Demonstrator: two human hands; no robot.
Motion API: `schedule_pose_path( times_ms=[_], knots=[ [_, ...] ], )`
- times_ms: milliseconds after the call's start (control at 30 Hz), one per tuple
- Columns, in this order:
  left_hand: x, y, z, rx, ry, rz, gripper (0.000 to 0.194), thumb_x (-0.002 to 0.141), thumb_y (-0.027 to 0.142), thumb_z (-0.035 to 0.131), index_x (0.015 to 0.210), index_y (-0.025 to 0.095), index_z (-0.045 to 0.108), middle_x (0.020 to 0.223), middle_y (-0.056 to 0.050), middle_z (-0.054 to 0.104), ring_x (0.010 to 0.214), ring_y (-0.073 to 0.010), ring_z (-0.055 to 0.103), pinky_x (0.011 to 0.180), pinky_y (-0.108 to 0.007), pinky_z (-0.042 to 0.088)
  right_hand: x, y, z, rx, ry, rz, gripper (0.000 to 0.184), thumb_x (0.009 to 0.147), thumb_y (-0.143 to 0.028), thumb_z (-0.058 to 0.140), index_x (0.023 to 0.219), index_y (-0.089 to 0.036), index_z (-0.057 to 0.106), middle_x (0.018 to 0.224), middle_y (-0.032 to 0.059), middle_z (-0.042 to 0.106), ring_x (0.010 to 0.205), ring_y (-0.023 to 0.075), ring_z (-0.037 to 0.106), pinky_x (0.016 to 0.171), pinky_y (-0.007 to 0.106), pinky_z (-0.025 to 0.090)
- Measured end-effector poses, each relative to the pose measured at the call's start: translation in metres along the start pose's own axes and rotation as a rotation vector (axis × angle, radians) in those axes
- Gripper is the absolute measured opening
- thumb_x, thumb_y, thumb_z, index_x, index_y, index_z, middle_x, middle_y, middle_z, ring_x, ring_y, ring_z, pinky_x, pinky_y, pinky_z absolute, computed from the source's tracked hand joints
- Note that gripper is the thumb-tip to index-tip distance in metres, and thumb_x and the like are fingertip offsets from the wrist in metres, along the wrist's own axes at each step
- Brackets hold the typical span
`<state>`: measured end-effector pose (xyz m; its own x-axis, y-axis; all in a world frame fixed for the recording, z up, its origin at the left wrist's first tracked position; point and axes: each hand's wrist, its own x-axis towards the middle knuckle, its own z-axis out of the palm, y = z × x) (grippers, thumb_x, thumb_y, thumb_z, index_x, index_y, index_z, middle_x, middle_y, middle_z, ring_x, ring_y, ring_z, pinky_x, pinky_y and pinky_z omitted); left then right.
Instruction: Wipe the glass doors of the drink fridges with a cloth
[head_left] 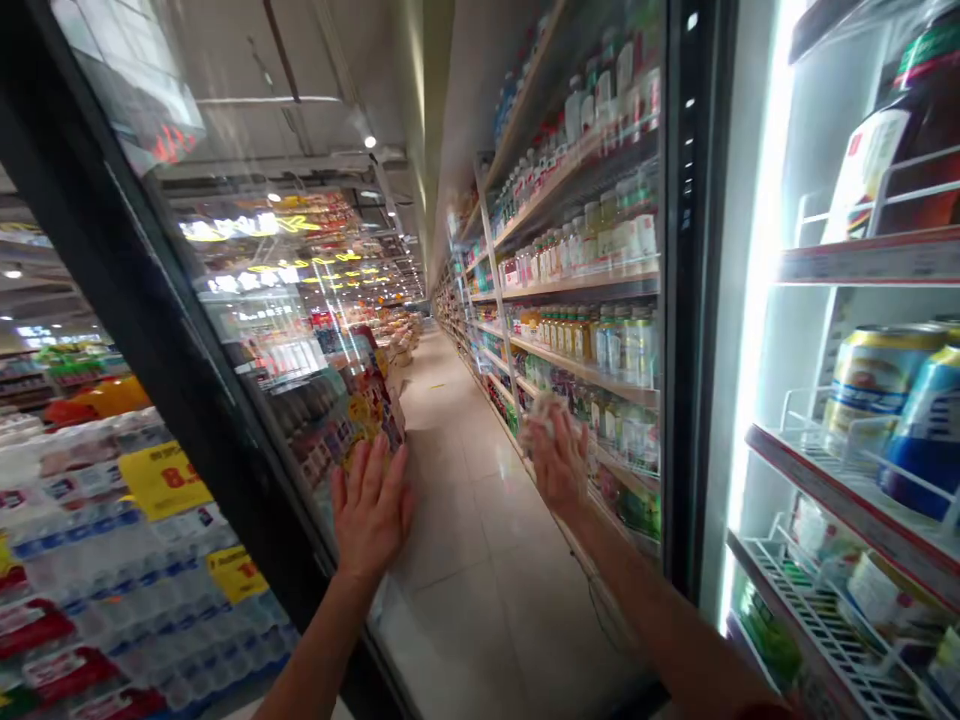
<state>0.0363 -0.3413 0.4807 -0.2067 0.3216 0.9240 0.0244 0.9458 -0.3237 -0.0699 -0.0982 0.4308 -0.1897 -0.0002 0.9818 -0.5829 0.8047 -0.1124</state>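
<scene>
My left hand (371, 510) lies flat on the glass door (465, 560) of a cooler, fingers stretched out and together, holding nothing. Farther right, my right hand (561, 465) presses a pale crumpled cloth (544, 415) against the same glass; the hand and cloth are blurred by motion. The door's black frame (120, 290) runs diagonally on the left and another black upright (684, 300) stands on the right. The glass shows a long shop aisle with shelves of bottled drinks (592, 340).
To the right, the lit cooler interior holds wire shelves (840, 470) with cans (877, 375) and a dark bottle (900, 130). At the left stand stacked packs of bottled water (112, 580) with yellow price signs (161, 480).
</scene>
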Motion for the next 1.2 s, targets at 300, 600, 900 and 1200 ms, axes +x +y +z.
schedule_pose_path(
  times_ms=[300, 600, 900, 1200],
  knots=[
    [0.0, -0.001, 0.001, -0.033, -0.005, -0.017, 0.068, 0.079, 0.019, 0.056, 0.138, 0.027, 0.024, 0.144, -0.005, 0.027, 0.134, -0.0218, 0.022, 0.11, -0.045, 0.017, 0.007, -0.028, -0.001, 0.055, -0.069, -0.177, 0.046, 0.083, -0.018, 0.042, 0.127, -0.029, 0.043, 0.14, 0.0061, 0.036, 0.134, 0.0228, 0.023, 0.108, 0.05, 0.017],
    [0.0, 0.003, 0.0, -0.041, 0.01, -0.034, 0.067, 0.079, 0.019, 0.055, 0.138, 0.027, 0.025, 0.142, -0.006, 0.03, 0.133, -0.021, 0.024, 0.11, -0.044, 0.016, 0.031, 0.032, -0.008, -0.016, 0.194, 0.353, 0.049, 0.086, -0.023, 0.034, 0.135, -0.019, 0.033, 0.144, 0.0169, 0.026, 0.134, 0.0297, 0.022, 0.101, 0.059, 0.024],
    [0.0, 0.001, -0.002, -0.017, 0.009, -0.005, 0.069, 0.079, 0.019, 0.055, 0.138, 0.027, 0.022, 0.144, -0.004, 0.026, 0.134, -0.0211, 0.023, 0.11, -0.044, 0.017, 0.018, 0.039, -0.007, -0.02, 0.09, 0.127, 0.045, 0.085, -0.022, 0.037, 0.13, -0.024, 0.041, 0.142, 0.0119, 0.033, 0.133, 0.0255, 0.025, 0.104, 0.055, 0.02],
    [0.001, 0.003, -0.001, -0.014, 0.035, 0.006, 0.068, 0.078, 0.018, 0.055, 0.138, 0.025, 0.024, 0.143, -0.005, 0.027, 0.134, -0.0206, 0.023, 0.11, -0.044, 0.017, 0.018, 0.022, -0.006, 0.005, 0.028, -0.026, 0.046, 0.084, -0.022, 0.04, 0.13, -0.024, 0.041, 0.142, 0.01, 0.033, 0.134, 0.0251, 0.023, 0.105, 0.052, 0.022]
  ],
)
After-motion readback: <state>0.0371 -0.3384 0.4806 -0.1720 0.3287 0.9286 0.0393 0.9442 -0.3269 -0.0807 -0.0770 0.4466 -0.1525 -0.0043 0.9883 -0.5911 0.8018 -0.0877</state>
